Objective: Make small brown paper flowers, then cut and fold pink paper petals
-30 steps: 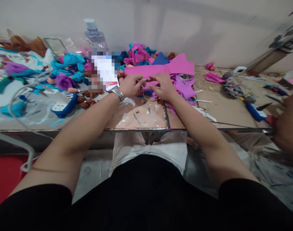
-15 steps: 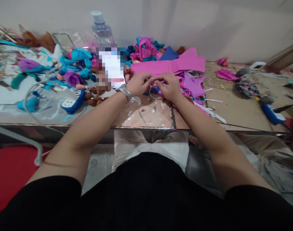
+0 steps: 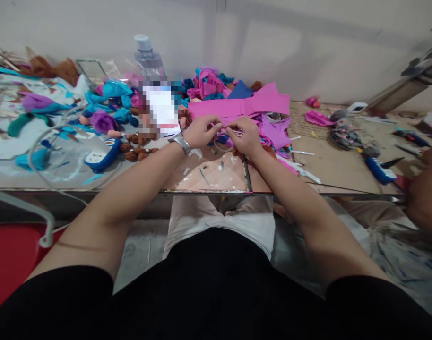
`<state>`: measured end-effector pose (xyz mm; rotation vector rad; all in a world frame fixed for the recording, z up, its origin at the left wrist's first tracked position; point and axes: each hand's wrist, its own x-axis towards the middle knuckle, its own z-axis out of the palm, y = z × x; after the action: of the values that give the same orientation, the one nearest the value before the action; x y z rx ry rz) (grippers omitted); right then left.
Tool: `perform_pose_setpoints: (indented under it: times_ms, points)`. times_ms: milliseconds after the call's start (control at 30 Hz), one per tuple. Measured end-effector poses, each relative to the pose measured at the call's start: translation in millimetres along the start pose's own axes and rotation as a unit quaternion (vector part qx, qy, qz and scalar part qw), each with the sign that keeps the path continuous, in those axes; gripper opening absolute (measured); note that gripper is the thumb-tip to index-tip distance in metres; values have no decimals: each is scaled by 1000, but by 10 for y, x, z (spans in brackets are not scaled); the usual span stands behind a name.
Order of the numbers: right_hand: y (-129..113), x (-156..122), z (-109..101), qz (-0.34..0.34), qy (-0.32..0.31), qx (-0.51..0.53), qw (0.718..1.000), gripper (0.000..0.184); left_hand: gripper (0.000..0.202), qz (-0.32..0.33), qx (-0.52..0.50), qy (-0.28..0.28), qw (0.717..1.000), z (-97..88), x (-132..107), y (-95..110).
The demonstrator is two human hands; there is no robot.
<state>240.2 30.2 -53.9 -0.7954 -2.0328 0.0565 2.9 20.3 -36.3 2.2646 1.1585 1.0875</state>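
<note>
In the middle of the worktable my left hand (image 3: 202,132) and my right hand (image 3: 247,137) meet, fingertips almost touching. Thumb and forefinger are pinched on each. Whatever lies between the fingertips is too small and blurred to name. A pale ring-like loop (image 3: 223,148) shows below the fingers. Right behind the hands lies a long pink crepe-paper strip (image 3: 216,108), with crumpled purple paper (image 3: 278,132) beside the right hand. Near my left wrist a phone (image 3: 162,108) with a lit, blurred screen stands propped.
Crumpled coloured paper (image 3: 104,122), a blue-and-white power strip (image 3: 102,155) and a clear bottle (image 3: 149,59) are to the left. On the right are white sticks (image 3: 310,175), a pincushion-like dark lump (image 3: 345,134) and a blue tool (image 3: 381,170). Another person's arm (image 3: 427,193) enters at the right edge.
The view has shifted a little, so the table's things sit farther left. My hands stay together with fingers pinched. More of the other person's arm shows at the right.
</note>
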Motion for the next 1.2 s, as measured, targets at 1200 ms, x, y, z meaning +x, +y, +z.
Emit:
perform_pose_setpoints:
  times_ms: [1200]
  points:
    - [-65,-6,35,28,-5,-6,1000,65,60,-20,-20,73,997,84,-17,101]
